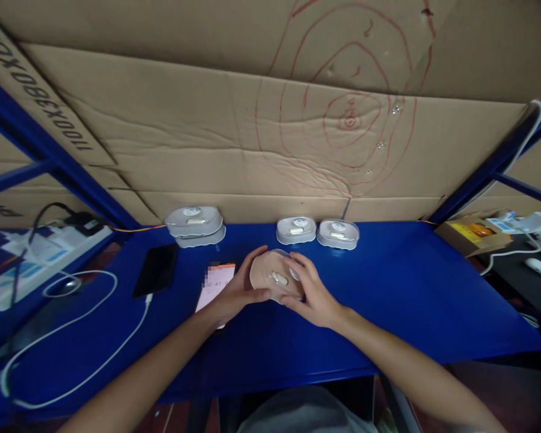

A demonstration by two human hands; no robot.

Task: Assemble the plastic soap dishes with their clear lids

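Note:
Both hands hold a clear oval plastic case [270,268] above the blue table, tilted toward me. A small pale, pill-shaped piece shows on its top, and a round white sticker is partly covered by fingers. My left hand [241,290] wraps the case's left side, thumb at the near edge. On the other side, my right hand [313,293] grips it with its fingers on top and its thumb near the front edge. Similar cases stand at the back: two stacked cases [195,224] on the left, plus a middle case [296,230] and a right-hand case [338,233].
A lit phone [214,288] showing digits lies beside my left forearm. Left of it, a dark phone [155,270] has a white cable [110,361] plugged in. Cardboard [184,120] backs the blue table [401,288]. An open carton [473,231] stands at right.

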